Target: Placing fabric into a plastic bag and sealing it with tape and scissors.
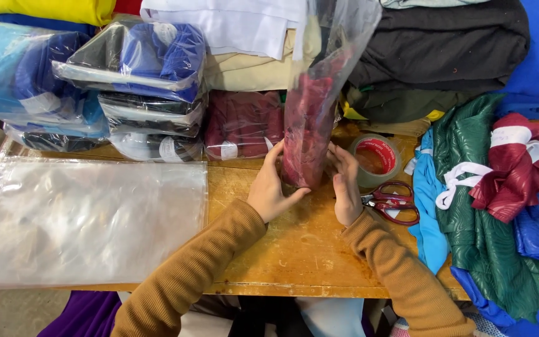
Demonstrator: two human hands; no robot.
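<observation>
Both hands clasp the upright clear plastic bag of dark red cloth [307, 118] on the worn wooden bench [282, 249]. Left hand [272, 190] fingers wrap it at nine o'clock, right hand [346, 187] fingers press at three o'clock. Crinkly film, soft folds.

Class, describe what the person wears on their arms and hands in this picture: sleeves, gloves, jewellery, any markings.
Both arms wear long sleeves of mustard-brown ribbed knit, with snug cuffs ending at the wrists. The left hand and right hand are bare: no gloves. No rings, watch or bracelets show. The sleeves are plain, without print or pattern.
</observation>
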